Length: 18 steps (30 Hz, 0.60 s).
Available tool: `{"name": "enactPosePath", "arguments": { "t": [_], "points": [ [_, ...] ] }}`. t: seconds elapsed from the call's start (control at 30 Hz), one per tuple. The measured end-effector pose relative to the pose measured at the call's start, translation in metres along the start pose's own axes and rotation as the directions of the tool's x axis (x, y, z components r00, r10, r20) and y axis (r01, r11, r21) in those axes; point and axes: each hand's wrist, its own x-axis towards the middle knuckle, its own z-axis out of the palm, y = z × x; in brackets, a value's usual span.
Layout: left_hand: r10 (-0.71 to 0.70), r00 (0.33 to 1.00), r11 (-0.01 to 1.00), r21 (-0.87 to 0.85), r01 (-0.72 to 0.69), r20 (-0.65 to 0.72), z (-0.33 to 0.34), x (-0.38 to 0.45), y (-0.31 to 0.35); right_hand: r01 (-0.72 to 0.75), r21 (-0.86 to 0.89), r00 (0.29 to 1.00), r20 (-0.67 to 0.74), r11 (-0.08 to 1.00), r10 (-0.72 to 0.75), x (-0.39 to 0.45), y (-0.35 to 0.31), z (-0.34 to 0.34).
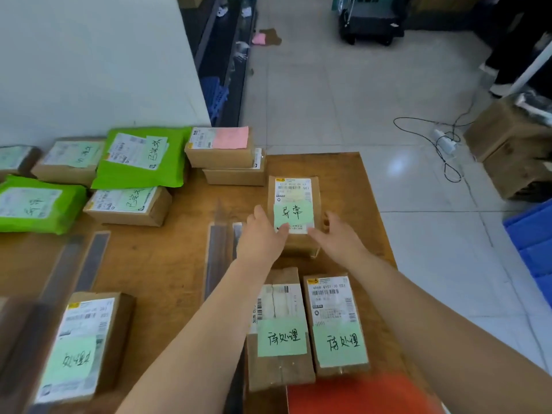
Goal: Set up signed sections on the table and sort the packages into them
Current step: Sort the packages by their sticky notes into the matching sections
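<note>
— What's laid out, biggest first?

— A wooden table point(167, 264) beside a white wall point(89, 61), with a grey tiled floor point(343, 91) past its far edge. Along the wall side lie two green mailers point(140, 171), one by the left edge point(38, 204), among brown boxes — a stack of two boxes point(230, 165) carries a pink note point(231, 137).

— And the package being handled?

— A brown box point(294, 210) toward the table's far right, with a shipping label and a green note point(293, 216) on top. The left hand point(263, 234) holds its left side, thumb on the note's lower corner; the right hand point(334, 237) grips the right side, fingers curled over the edge.

— Nearer?

— Two boxes side by side, the left box point(279, 330) and the right box point(339, 324), each with a green note. Another noted box point(86, 348) lies near-left, blurred.
</note>
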Motion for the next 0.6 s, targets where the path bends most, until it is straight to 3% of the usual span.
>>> {"name": "enactPosePath", "arguments": {
  "t": [0.1, 0.23, 0.47, 0.6],
  "points": [
    [-0.085, 0.996, 0.995, -0.058, 0.086, 0.01, 0.009, 0.004, -0.002, -0.011, 0.151, 0.999, 0.046, 0.988, 0.004, 0.014, 0.007, 0.008],
    [-0.054, 0.998, 0.993, -0.109, 0.053, -0.008, 0.017, -0.004, 0.0, -0.025, 0.328, 0.997, 0.078, 0.945, 0.0, 0.015, 0.011, 0.009],
    [-0.006, 0.971, 0.943, -0.325, -0.075, -0.24, 0.001, -0.048, 0.031, 0.121, 0.485, 0.982, 0.066, 0.866, -0.174, -0.016, -0.001, -0.024],
    [-0.006, 0.902, 0.884, -0.425, -0.197, -0.431, -0.021, -0.091, 0.044, 0.267, 0.512, 0.943, 0.038, 0.817, -0.332, -0.053, -0.018, -0.05]
  ]
}}
